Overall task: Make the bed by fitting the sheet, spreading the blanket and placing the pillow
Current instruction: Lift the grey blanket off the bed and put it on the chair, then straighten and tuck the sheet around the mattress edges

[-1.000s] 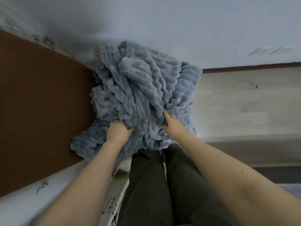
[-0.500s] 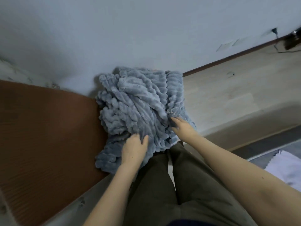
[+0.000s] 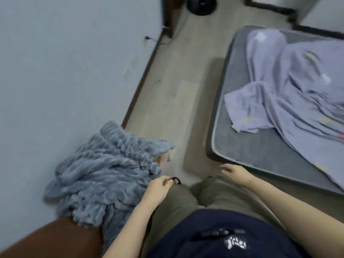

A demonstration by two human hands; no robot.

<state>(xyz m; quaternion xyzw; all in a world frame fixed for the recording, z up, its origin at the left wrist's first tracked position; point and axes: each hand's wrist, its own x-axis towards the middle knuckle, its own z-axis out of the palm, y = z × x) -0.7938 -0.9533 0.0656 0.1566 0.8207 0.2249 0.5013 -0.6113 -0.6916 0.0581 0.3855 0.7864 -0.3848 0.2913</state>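
The fluffy grey-blue blanket lies in a crumpled heap on a brown surface against the wall at the left. My left hand hovers at the heap's right edge with loosely curled fingers, and it holds nothing. My right hand hangs relaxed just in front of the near corner of the grey mattress, touching nothing. A lilac patterned sheet lies rumpled across the mattress, leaving its near and left parts bare. No pillow is in view.
A strip of pale wood floor runs between the wall and the mattress. A dark round object stands at the far end of it. My legs in olive trousers fill the lower middle.
Both hands have let go of the blanket and drawn back from it. My view has swung right, bringing the mattress and sheet into sight.
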